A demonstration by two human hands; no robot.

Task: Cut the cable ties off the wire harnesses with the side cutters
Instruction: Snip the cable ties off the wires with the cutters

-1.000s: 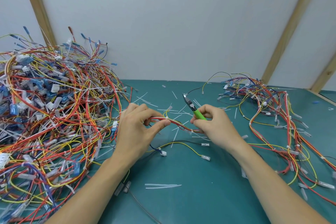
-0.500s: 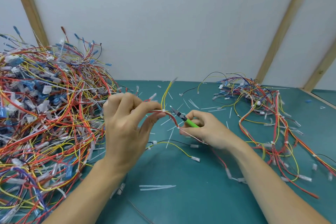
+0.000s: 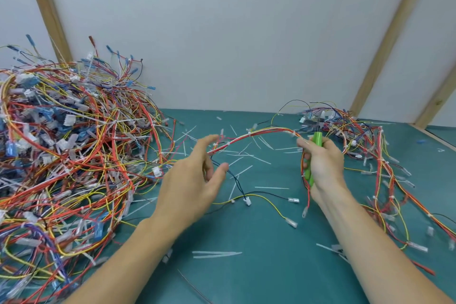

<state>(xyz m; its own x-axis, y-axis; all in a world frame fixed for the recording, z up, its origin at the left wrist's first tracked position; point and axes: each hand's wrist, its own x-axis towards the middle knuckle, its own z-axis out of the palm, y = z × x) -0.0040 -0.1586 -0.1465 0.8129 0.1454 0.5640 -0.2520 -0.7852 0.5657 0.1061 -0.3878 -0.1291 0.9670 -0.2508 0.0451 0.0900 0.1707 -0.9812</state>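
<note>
Wire harness (image 3: 259, 134) of red, yellow and white leads arches in the air between the person's two hands, above a teal bench (image 3: 246, 242). Small white cable ties (image 3: 249, 134) still band it at several spots along the arch.

Right hand (image 3: 323, 163) is clenched around the green handles of the side cutters (image 3: 313, 155), whose dark tip (image 3: 320, 122) points up and away from the person; that tip is blurred, so whether the blades are apart cannot be told. The same grip also pinches the right end of the harness, which drops from the fingers and hangs down along the inner side of the wrist.

Left hand (image 3: 195, 180) sits to the left of the cutter grip, fingers spread and relaxed, thumb apart from them. Its fingertips are at the left end of the arch; whether they touch the wires cannot be told.

Beyond the left hand, further left, a large tangled heap of harnesses (image 3: 64, 155) is piled high with blue and white connectors. To the right of the cutter grip and behind it lies a flatter spread of harnesses (image 3: 385, 155). Cut white tie pieces (image 3: 217, 254) are scattered on the bench between and in front of the hands, and a loose yellow and black lead with white connectors (image 3: 246, 201) lies below the arch.
</note>
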